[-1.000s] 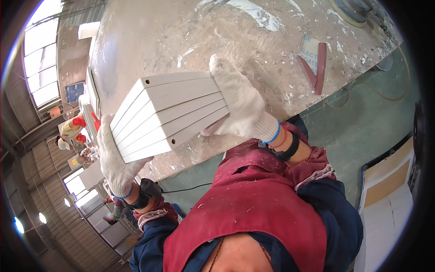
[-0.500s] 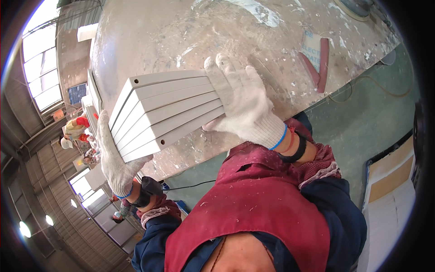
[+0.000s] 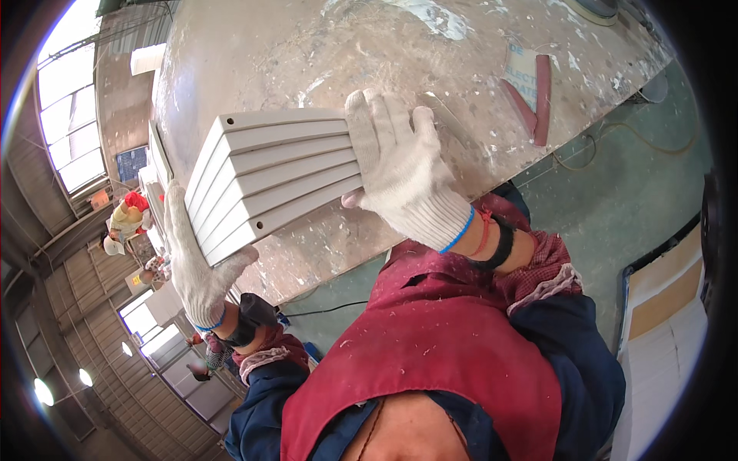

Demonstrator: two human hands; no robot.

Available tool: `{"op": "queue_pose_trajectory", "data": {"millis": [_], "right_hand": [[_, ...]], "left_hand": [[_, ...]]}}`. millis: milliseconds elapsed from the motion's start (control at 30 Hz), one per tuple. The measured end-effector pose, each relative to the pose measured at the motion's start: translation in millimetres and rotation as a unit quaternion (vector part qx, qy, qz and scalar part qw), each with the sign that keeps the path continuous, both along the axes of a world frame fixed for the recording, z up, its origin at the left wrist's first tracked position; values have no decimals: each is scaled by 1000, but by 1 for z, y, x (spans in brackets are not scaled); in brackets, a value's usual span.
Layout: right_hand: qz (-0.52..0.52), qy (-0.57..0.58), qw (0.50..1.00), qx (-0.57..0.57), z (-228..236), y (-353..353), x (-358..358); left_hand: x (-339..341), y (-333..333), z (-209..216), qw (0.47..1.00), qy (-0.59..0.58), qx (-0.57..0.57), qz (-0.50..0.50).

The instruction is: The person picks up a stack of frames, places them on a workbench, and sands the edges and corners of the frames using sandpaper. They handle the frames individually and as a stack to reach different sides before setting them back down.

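Note:
A stack of several long white boards lies between my two hands over the workbench. Two outer boards each show a small dark hole near the left end. My left hand, in a white knitted glove, holds the left end, with fingers along it and the thumb below. My right hand, gloved alike, presses its palm against the right end. Its fingers stretch past the far side and its thumb sits at the near side. Narrow gaps show between the boards. Whether the stack rests fully on the bench I cannot tell.
The paint-spattered workbench carries a folded piece of dark red sandpaper at the right. A round tool stands at the far right. White panels lie past the left edge, where other people work. A hose runs over the green floor.
The boards' edges look more spread, with wider gaps between them. The stack and my right hand have shifted slightly left. My left hand has barely moved.

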State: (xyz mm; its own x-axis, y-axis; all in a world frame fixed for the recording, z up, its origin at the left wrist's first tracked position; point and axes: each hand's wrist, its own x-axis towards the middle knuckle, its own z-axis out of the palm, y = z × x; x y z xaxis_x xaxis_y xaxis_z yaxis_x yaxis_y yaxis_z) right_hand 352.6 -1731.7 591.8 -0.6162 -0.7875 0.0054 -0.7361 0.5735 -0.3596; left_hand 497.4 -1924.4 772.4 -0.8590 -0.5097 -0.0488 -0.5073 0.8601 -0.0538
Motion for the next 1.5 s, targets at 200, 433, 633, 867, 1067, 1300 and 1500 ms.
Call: {"op": "queue_pose_trajectory", "data": {"millis": [200,433,633,867,1067,1300,1500], "right_hand": [[13,2,1000,-12,-6,-3,0],[13,-118,979,-164,-1,9,-12],[-66,-199,878,-429,-32,74,-21],[-240,168,923,-249,-50,123,-59],[-263,191,945,37,-85,112,-76],[-223,233,919,-227,-74,117,-77],[-161,-132,940,-269,-39,32,-21]], "left_hand": [[-1,0,0,1000,-12,-24,-17],[1,-17,-2,995,-5,-54,-88],[9,-13,0,997,15,34,-62],[14,-12,1,994,2,31,-102],[3,-16,-4,995,23,7,-101],[-7,-13,-4,996,42,17,-77],[-9,-3,0,999,26,40,-18]]}}
